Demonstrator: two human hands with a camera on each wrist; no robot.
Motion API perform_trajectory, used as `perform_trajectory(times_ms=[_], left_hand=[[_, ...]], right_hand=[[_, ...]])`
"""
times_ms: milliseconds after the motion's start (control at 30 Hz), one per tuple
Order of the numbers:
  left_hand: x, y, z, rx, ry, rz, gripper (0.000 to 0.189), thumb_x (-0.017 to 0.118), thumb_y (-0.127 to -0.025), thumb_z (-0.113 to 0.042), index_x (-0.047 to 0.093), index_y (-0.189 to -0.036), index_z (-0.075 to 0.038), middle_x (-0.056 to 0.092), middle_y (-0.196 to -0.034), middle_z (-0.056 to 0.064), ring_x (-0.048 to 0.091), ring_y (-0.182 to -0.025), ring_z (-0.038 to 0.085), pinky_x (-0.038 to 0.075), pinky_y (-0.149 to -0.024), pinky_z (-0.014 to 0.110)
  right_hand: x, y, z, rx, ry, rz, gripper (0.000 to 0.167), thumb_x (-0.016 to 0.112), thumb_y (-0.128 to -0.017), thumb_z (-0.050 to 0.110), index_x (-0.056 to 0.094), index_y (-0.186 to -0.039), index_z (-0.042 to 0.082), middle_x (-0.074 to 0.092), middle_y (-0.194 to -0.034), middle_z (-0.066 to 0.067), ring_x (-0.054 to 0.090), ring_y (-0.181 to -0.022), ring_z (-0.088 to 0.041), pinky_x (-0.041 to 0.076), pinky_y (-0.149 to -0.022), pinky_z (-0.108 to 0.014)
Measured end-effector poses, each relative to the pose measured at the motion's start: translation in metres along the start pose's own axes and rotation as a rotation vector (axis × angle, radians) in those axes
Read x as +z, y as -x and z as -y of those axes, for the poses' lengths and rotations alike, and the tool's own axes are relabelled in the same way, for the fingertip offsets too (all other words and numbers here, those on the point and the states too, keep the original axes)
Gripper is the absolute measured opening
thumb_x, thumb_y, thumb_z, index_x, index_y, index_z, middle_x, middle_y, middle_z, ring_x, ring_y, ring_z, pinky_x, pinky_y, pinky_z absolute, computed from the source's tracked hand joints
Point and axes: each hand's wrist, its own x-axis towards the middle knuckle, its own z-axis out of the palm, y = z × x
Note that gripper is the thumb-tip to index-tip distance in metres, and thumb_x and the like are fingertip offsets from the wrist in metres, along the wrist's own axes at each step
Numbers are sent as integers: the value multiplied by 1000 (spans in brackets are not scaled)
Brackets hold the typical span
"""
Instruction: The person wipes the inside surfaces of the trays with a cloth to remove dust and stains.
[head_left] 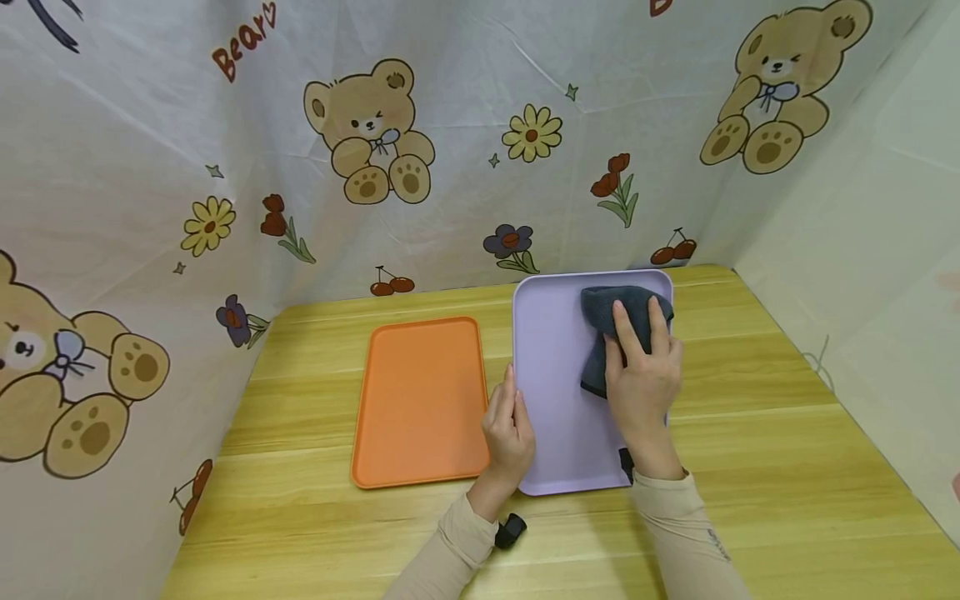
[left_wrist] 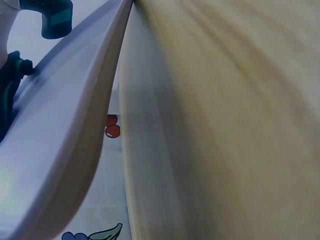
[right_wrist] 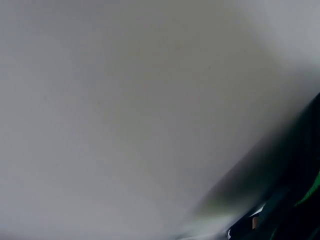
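A light purple rectangular tray with a raised rim is held tilted over the table, its inner side facing up. At its left edge my left hand grips the rim, thumb on the inner side. My right hand holds a dark grey cloth against the tray's upper right part, index and middle fingers stretched over it. One corner of the cloth hangs below the fingers. In the left wrist view, the tray's edge stands above the wooden table. The right wrist view is blurred, mostly a pale surface.
Left of the purple tray, an orange tray lies flat on the wood-grain table. A curtain printed with bears and flowers hangs behind the table, and a pale wall stands to the right.
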Motion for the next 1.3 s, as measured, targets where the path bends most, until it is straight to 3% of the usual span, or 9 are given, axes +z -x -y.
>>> perform_trajectory(times_ms=[167,567,1000,1100,1300], left_hand=[[0,0,1,10,-1,2,40,52,-86,20,51,-126,23,63,-88,22,52,-65,20,47,-57,24],[1,1,3,37,0,-10,37,50,-91,16,51,-128,21,61,-86,20,51,-65,19,46,-57,24],[0,-1,3,55,4,-15,52,56,-75,29,50,-126,23,62,-86,20,52,-65,19,47,-57,25],[0,-1,3,57,3,-11,50,54,-78,28,49,-127,23,62,-86,19,51,-64,19,46,-56,24],[-1,-1,2,39,4,-4,37,48,-93,14,48,-130,22,61,-86,20,50,-64,19,44,-55,23]], right_hand=[[0,2,1,29,-6,1,42,70,-90,15,65,-131,22,50,-143,-22,50,-86,-51,44,-69,-59],[1,6,9,73,16,12,40,69,-90,17,65,-130,22,50,-143,-23,51,-85,-51,45,-65,-61],[5,12,20,11,-3,13,42,72,-88,16,66,-130,22,51,-141,-24,48,-76,-48,43,-61,-56],[6,13,24,-16,0,7,43,72,-88,17,66,-129,23,52,-140,-25,48,-75,-48,44,-59,-56],[9,18,31,-68,24,14,47,75,-85,17,65,-130,25,53,-140,-23,48,-72,-45,44,-51,-54]])
